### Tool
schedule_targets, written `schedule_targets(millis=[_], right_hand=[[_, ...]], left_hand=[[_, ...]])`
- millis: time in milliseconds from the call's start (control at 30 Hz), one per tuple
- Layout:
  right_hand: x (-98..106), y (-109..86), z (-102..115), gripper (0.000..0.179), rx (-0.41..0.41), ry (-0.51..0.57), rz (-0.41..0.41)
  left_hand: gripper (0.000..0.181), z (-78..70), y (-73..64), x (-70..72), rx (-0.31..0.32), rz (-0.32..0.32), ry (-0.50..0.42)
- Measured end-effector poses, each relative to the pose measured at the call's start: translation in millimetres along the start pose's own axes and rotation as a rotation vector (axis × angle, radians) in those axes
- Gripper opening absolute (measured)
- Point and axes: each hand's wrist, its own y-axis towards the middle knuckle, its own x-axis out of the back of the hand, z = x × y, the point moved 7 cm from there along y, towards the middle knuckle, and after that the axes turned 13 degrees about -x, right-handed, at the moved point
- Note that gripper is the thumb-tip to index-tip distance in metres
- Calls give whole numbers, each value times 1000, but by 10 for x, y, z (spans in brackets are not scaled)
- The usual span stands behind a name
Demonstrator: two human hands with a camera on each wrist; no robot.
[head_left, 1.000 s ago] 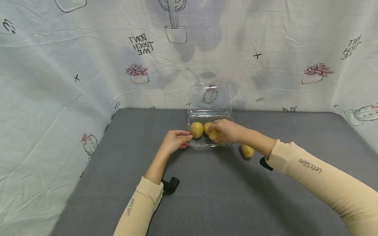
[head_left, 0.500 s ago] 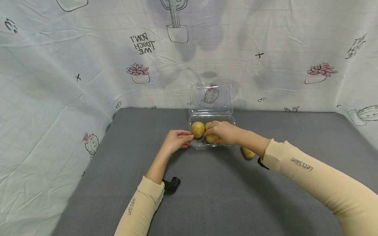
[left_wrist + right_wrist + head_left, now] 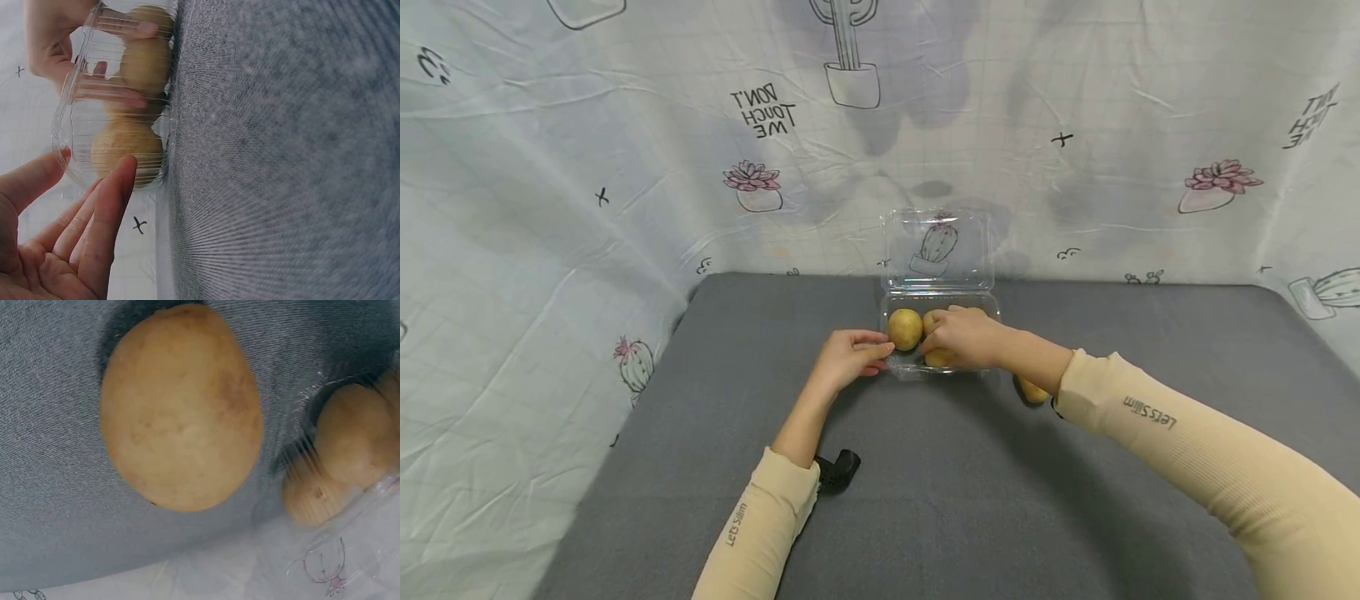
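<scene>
A clear plastic clamshell container (image 3: 942,293) stands at the far side of the table, its lid raised. Round yellow potatoes sit inside; one potato (image 3: 906,330) is at the left. My right hand (image 3: 966,335) reaches in from the right and grips another potato (image 3: 938,358) near the front wall. Through the plastic in the left wrist view, its fingers lie on both sides of that potato (image 3: 147,65). My left hand (image 3: 847,357) touches the container's left side with fairly straight fingers, the thumb right at the rim. Part of the contents is hidden behind the right hand.
One loose potato (image 3: 1032,392) lies on the grey cloth right of the container, partly covered by the right forearm; this potato (image 3: 181,409) fills much of the right wrist view. A printed white curtain (image 3: 820,167) hangs behind the table (image 3: 925,500).
My right hand has moved slightly left with its potato and lowered it to the front middle of the container. The left hand stays at the container's left side.
</scene>
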Motion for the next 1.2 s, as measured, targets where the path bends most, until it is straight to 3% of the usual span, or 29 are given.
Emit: schedule_targets(millis=[200, 467, 633, 800, 1033, 1200], right_hand=[[13, -16, -3, 34, 16, -61, -24], [61, -45, 21, 29, 96, -102, -94], [145, -91, -32, 32, 77, -14, -106], [255, -161, -96, 19, 52, 109, -103], [344, -308, -221, 3, -84, 223, 45], [353, -463, -330, 5, -131, 368, 266]], left_hand=[[31, -14, 19, -13, 0, -1, 3], [31, -13, 36, -17, -9, 3, 4], [32, -16, 31, -17, -5, 10, -7], [33, -18, 25, -8, -2, 7, -5], [32, -11, 20, -9, -6, 3, -6], [32, -13, 4, -13, -10, 6, -7]])
